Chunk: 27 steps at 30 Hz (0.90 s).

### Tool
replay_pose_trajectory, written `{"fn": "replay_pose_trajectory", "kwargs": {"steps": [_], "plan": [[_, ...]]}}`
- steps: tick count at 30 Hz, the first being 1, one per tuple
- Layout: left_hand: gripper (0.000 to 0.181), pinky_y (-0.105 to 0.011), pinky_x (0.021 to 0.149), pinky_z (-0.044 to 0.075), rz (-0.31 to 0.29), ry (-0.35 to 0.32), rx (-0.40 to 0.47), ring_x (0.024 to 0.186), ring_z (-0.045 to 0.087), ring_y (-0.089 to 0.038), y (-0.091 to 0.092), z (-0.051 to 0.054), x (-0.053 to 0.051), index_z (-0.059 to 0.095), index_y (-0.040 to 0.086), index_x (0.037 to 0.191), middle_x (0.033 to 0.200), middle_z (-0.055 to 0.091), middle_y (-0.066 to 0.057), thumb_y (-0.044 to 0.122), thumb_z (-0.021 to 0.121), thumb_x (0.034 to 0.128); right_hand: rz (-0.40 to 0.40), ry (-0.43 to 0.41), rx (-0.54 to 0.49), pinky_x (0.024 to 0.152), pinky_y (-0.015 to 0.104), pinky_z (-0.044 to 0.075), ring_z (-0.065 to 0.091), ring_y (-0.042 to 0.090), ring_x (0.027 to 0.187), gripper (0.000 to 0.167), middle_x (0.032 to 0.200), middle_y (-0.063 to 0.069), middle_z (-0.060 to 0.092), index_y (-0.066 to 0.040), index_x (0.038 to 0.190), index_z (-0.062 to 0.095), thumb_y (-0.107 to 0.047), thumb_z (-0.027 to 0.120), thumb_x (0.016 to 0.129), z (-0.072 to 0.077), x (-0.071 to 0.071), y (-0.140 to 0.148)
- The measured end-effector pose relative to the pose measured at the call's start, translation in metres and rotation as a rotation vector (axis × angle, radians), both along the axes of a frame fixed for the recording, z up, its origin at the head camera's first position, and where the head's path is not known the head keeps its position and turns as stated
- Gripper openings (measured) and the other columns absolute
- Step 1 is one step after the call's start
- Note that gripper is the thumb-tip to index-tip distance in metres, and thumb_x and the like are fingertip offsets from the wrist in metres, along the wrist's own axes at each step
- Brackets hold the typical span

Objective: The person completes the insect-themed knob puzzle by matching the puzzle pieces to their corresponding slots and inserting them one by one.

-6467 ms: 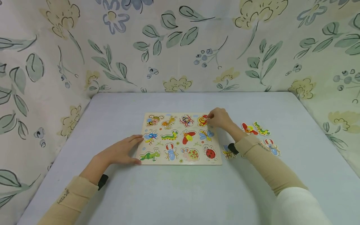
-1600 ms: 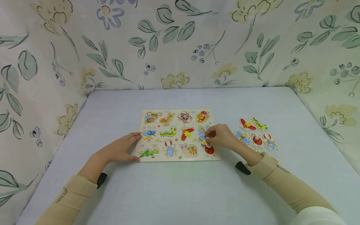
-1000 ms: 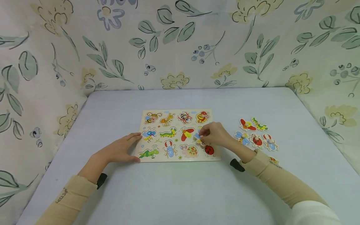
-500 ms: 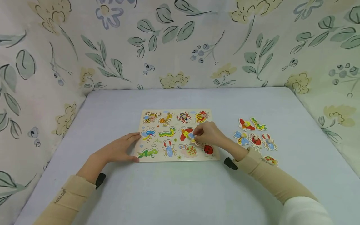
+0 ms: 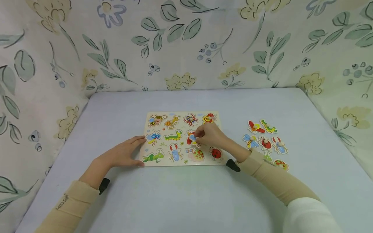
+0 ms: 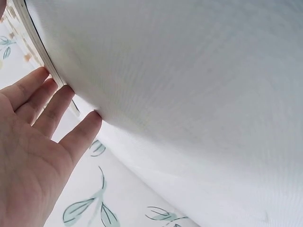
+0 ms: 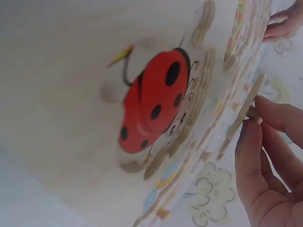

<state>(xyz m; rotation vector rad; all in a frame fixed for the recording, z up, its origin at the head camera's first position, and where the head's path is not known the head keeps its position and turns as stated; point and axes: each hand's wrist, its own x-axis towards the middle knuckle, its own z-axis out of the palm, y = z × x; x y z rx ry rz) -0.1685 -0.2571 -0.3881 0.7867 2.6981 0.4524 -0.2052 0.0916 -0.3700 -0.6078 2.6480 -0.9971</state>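
My right hand [image 5: 211, 136] pinches a small wooden puzzle piece [image 7: 240, 118] by its peg. In the head view the piece shows a bit of blue over the red-winged insect picture, mostly covered by my fingers. The right wrist view has it edge-on, held just off the board. Under it lies the pegged puzzle board [image 5: 163, 149] printed with rows of insects. Its top row carries pegged pieces, among them a bee [image 5: 156, 120] and a spider [image 5: 190, 120]. My left hand [image 5: 122, 153] rests against the board's left edge, fingers extended and thumb apart at the near corner.
Right of the board lie several loose pieces: a red-winged insect [image 5: 256, 127], a caterpillar [image 5: 268, 126], a dragonfly [image 5: 250, 141], a ladybug [image 5: 265, 143], a blue beetle [image 5: 279, 145] and a snail [image 5: 281, 164]. A floral cloth [image 5: 180, 45] hangs behind the white table [image 5: 175, 197].
Over the last second and a half my right hand has slid left across the board with the piece, from the dragonfly picture to the red-winged insect. My left hand has stayed at the board's edge.
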Motion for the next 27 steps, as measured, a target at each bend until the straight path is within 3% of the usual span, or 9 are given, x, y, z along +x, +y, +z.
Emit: {"fn": "replay_pose_trajectory", "kwargs": {"steps": [7, 27], "plan": [[0.094, -0.059, 0.107, 0.033, 0.003, -0.005, -0.002, 0.137, 0.032, -0.046, 0.000, 0.000, -0.001, 0.037, -0.006, 0.145, 0.152, 0.033, -0.022, 0.045, 0.079, 0.0781, -0.002, -0.019, 0.015, 0.065, 0.023, 0.050, 0.060, 0.013, 0.073, 0.004, 0.078, 0.002, 0.069, -0.003, 0.086, 0.074, -0.005, 0.075, 0.083, -0.002, -0.006, -0.013], [0.090, -0.060, 0.107, 0.033, 0.026, -0.030, -0.004, 0.136, 0.033, -0.045, 0.002, 0.002, 0.000, 0.040, -0.004, 0.144, 0.152, 0.034, -0.021, 0.045, 0.079, 0.0781, 0.108, 0.002, 0.029, 0.068, 0.022, 0.050, 0.060, 0.012, 0.075, 0.004, 0.080, 0.002, 0.069, -0.002, 0.086, 0.074, -0.004, 0.075, 0.083, 0.000, -0.021, -0.062]]}}
